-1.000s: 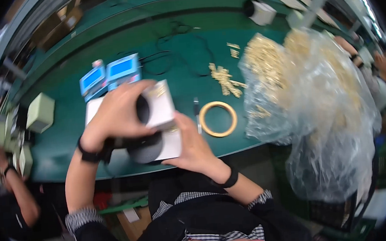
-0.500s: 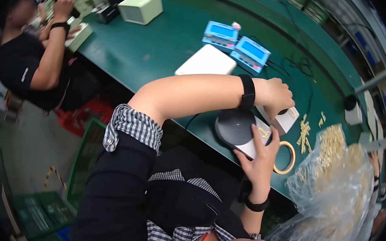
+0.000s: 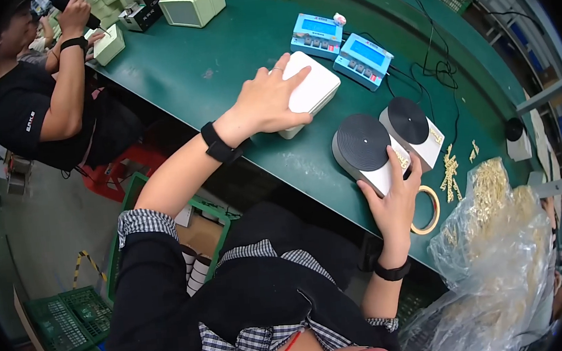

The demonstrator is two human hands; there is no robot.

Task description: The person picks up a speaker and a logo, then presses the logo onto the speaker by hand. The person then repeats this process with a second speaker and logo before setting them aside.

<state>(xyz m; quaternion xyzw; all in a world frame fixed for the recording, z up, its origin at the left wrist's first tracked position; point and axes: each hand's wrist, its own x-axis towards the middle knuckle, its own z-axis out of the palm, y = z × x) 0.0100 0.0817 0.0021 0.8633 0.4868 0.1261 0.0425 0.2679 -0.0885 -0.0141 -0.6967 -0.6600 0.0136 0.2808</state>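
My left hand [image 3: 273, 99] lies over a white rounded box [image 3: 318, 85], its fingers spread across the top and its thumb by the near edge. On the right, my right hand [image 3: 395, 199] grips the corner of a white device with a ribbed black disc [image 3: 364, 143], thumb at the near side and fingers over the end. Small gold pieces [image 3: 404, 160] show beside those fingers. Just behind it stands a second such device [image 3: 408, 121], also with gold pieces at its end.
Two blue display units [image 3: 363, 61] with cables stand behind. A tape roll [image 3: 426, 209], loose gold pieces [image 3: 451, 174] and a clear bag of gold pieces [image 3: 492, 224] lie right. A pale green box [image 3: 192, 4] and a co-worker [image 3: 40, 96] holding a tool are far left.
My left hand has left the second device and swung left onto the white box, uncovering both black discs. My right hand stays at the near device. The whole view has shifted slightly.
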